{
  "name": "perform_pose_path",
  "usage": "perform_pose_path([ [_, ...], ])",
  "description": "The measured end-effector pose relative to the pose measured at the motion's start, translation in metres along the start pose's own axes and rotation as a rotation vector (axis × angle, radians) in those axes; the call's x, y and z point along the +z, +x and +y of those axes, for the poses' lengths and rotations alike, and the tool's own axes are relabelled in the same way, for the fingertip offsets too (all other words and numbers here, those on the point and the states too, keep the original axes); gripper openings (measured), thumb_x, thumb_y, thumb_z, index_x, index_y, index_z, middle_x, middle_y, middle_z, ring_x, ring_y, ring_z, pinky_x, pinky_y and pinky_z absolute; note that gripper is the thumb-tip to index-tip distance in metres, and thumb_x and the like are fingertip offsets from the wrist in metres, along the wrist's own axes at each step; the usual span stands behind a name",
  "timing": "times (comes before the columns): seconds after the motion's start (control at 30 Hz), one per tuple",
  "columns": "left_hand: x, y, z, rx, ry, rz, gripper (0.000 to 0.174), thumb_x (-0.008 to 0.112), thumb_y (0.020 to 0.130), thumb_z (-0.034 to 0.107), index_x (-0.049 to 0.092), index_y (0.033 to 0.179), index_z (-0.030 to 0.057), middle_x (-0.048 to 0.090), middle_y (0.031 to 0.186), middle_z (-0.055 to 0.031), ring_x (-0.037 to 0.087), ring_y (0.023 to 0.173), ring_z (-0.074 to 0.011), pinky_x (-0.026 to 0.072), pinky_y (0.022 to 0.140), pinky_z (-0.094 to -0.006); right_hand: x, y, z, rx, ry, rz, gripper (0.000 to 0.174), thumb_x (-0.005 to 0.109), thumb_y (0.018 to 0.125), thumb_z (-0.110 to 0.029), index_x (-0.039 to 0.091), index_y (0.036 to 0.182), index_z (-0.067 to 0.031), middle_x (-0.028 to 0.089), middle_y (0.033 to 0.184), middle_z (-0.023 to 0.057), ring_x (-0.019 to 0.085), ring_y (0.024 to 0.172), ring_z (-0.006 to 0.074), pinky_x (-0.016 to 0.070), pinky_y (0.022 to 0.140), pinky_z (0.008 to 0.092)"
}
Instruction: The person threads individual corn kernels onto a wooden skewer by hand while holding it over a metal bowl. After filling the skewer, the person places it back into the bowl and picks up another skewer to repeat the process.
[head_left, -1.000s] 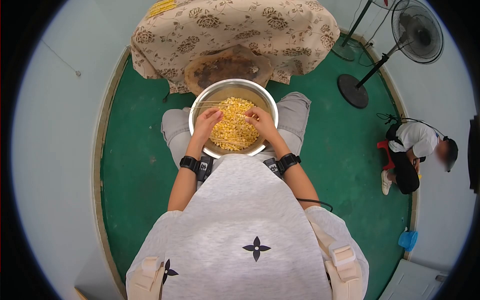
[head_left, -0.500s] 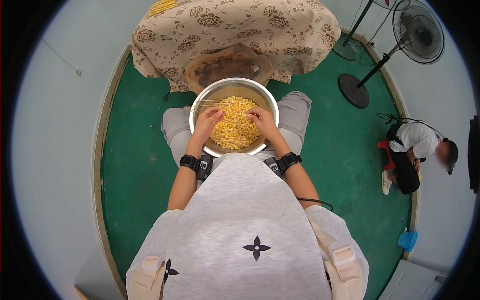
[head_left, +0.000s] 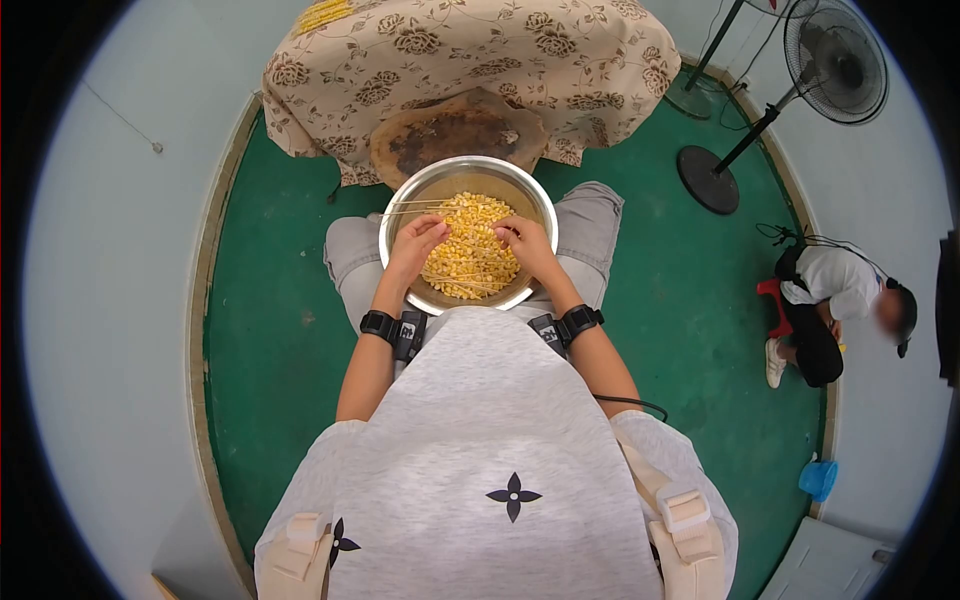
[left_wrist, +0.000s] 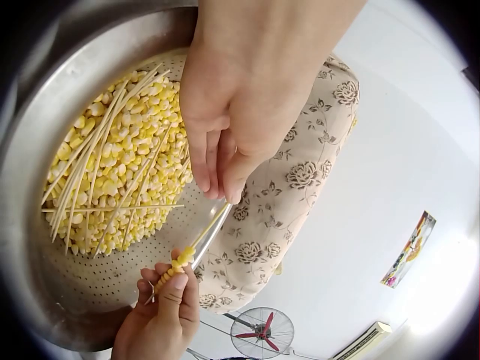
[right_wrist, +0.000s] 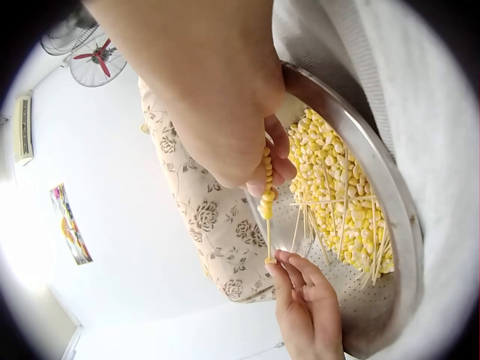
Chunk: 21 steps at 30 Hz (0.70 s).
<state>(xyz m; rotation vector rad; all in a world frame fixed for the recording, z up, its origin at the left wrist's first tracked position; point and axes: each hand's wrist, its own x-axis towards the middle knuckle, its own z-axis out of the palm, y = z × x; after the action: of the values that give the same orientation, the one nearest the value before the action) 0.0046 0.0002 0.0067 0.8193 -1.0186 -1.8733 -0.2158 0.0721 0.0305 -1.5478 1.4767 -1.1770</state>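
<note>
A metal bowl (head_left: 545, 205) holds loose corn kernels (head_left: 470, 245) and several thin sticks (left_wrist: 97, 161). Above it, my left hand (head_left: 412, 247) pinches one end of a stick, and a kernel (right_wrist: 270, 260) shows at its fingertips in the right wrist view. Around the other end, my right hand (head_left: 528, 245) curls its fingers on the threaded row of kernels (right_wrist: 268, 202). A bare length of stick (left_wrist: 210, 226) spans the gap between the hands. In the left wrist view the left hand (left_wrist: 240, 112) is above and the right hand (left_wrist: 161, 322) below.
Beyond the bowl stand a wooden slab (head_left: 455, 135) and a table with a flowered cloth (head_left: 560, 60), with yellow skewers (head_left: 325, 13) on its far left. A fan (head_left: 835, 65) and a seated person (head_left: 835, 285) are at the right.
Both hands stay almost in place over the bowl, with the right hand shifted very slightly. The seated person at the right has moved a little.
</note>
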Motion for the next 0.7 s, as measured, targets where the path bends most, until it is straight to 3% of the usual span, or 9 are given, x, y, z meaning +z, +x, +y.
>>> perform_pose_path([
  [0.7, 0.0027, -0.003, 0.0033, -0.011, 0.002, -0.009, 0.019, 0.063, 0.083, 0.008, 0.056, 0.1, 0.0021, 0.059, 0.095, -0.0074, 0.059, 0.093, -0.0179, 0.0479, 0.086, -0.0284, -0.0003, -0.0003, -0.0014, 0.045, 0.036, -0.007, 0.018, 0.055, 0.084, -0.009, 0.063, 0.092, 0.0049, 0.063, 0.07, 0.012, 0.058, 0.056, 0.016, 0.0459, 0.054, 0.0279],
])
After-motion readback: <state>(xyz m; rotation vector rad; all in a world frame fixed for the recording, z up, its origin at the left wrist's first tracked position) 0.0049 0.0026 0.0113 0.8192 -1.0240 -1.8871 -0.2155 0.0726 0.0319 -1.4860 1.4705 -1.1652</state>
